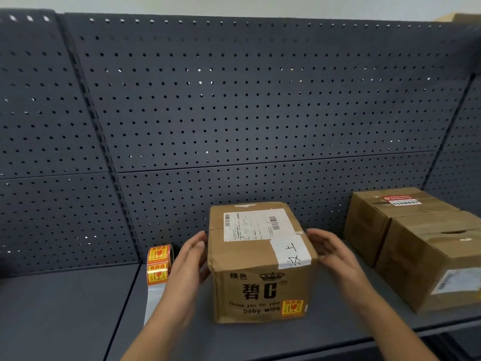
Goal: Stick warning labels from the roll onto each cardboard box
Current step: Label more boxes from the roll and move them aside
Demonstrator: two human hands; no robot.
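At the far left of the dark shelf (65, 308), the roll of warning labels (158, 264) stood on its edge. A tail of bare backing strip trailed from it toward the shelf's front. Just right of the roll, the left hand (186, 267) lay along the left face of the middle box (260, 264), its fingers straight and gripping nothing. That box sat upright with a shipping slip on top. Its front face carried an orange-and-yellow warning label (292, 307) at the lower right corner. The right hand (335, 254) flanked the box's upper right edge, its fingers loosely spread and holding nothing. Whether either palm actually pressed the cardboard was hard to tell from this angle. Further right, apart from the middle box, the rear box (374, 220) and the near box (426, 261) stood against each other. Neither showed a warning label on the faces in view.

The middle box looked finished, so the step in hand was probably squaring it up or shifting it out of the way. The next move would call for both hands to press in on its sides and slide it clear. After that, a fresh label would need peeling from the roll for one of the right-hand boxes.
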